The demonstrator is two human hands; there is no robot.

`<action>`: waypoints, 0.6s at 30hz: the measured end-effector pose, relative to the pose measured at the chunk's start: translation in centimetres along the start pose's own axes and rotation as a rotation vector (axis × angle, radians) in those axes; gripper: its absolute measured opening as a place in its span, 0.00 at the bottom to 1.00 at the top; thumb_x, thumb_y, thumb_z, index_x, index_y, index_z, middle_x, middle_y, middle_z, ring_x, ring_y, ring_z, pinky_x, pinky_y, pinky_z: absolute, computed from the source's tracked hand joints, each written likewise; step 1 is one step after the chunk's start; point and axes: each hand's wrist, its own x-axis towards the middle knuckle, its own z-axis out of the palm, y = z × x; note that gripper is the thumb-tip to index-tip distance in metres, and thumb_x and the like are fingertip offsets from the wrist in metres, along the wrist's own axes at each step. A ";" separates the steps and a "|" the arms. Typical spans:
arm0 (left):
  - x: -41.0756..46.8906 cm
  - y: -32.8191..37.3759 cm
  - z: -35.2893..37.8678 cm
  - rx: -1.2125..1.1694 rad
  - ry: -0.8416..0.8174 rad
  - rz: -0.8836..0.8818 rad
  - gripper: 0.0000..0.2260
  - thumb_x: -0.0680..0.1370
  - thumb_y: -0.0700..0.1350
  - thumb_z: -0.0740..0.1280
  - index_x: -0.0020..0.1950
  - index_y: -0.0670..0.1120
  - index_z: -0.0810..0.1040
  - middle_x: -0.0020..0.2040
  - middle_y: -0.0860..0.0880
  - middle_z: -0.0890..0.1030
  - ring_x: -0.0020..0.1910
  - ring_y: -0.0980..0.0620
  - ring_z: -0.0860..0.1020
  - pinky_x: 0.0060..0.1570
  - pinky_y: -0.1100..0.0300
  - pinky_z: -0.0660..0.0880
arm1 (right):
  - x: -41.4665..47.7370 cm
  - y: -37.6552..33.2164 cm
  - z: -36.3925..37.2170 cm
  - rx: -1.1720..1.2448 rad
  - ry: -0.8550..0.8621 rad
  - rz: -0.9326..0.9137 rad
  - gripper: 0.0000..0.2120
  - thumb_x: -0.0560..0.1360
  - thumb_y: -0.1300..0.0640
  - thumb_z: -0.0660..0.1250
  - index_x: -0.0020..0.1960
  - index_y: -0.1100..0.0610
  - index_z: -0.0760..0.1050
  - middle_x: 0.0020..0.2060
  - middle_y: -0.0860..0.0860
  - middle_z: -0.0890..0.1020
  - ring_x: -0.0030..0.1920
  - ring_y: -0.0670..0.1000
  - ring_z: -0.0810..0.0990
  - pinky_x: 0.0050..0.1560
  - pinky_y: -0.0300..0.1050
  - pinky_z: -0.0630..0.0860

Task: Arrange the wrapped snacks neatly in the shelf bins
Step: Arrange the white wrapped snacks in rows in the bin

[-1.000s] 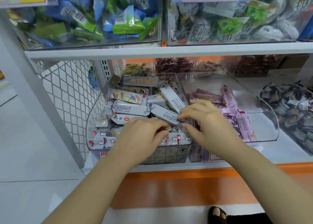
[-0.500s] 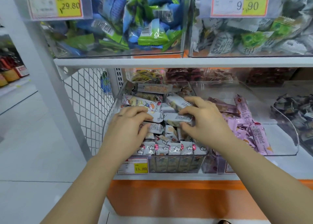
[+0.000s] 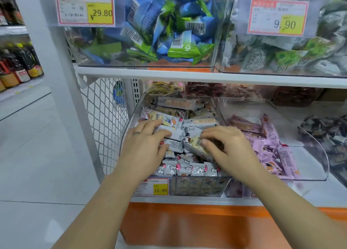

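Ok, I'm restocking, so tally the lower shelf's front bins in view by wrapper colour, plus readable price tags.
White-wrapper bin: 1
Pink-wrapper bin: 1
Dark-wrapper bin: 1
Readable price tags (29.80, 9.90, 15.80): 3
Total: 6

My left forearm (image 3: 105, 207) and right forearm (image 3: 281, 207), both bare, rose from the lower corners and angled in toward each other. My left hand (image 3: 146, 147) lay palm down, its fingers (image 3: 159, 133) nearly straight and pointing right, with the thumb below them. My right hand (image 3: 228, 151) sat just beside it, knuckles up and fingers curled to the left. Its thumb (image 3: 207, 145) and fingertips pinched a wrapped snack (image 3: 193, 145). The two hands were close but apart.
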 end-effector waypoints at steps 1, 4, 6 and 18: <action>0.0 0.0 0.0 -0.005 -0.004 0.003 0.15 0.76 0.51 0.66 0.62 0.56 0.76 0.70 0.54 0.68 0.71 0.50 0.61 0.69 0.47 0.58 | 0.0 -0.1 -0.2 -0.066 -0.071 0.005 0.22 0.71 0.37 0.58 0.54 0.49 0.80 0.53 0.42 0.81 0.55 0.42 0.75 0.65 0.43 0.63; -0.1 0.0 0.0 -0.009 -0.029 -0.002 0.15 0.76 0.51 0.65 0.63 0.56 0.75 0.72 0.55 0.66 0.72 0.51 0.58 0.69 0.48 0.57 | -0.4 0.2 -0.4 -0.254 -0.264 0.022 0.32 0.66 0.31 0.55 0.63 0.45 0.73 0.61 0.42 0.75 0.64 0.45 0.71 0.71 0.55 0.54; -0.1 -0.2 0.0 -0.013 -0.038 -0.013 0.15 0.77 0.50 0.64 0.64 0.55 0.75 0.72 0.55 0.64 0.72 0.50 0.58 0.69 0.49 0.56 | -0.3 0.5 -0.3 -0.255 -0.249 0.032 0.26 0.68 0.38 0.63 0.63 0.46 0.73 0.61 0.43 0.75 0.63 0.47 0.73 0.72 0.55 0.52; 0.1 -0.1 0.0 -0.067 -0.068 -0.082 0.15 0.77 0.51 0.64 0.64 0.56 0.73 0.73 0.55 0.62 0.71 0.50 0.61 0.69 0.50 0.61 | 2.7 0.3 0.2 0.020 0.219 0.166 0.16 0.70 0.55 0.71 0.57 0.54 0.76 0.54 0.53 0.77 0.56 0.56 0.75 0.54 0.51 0.74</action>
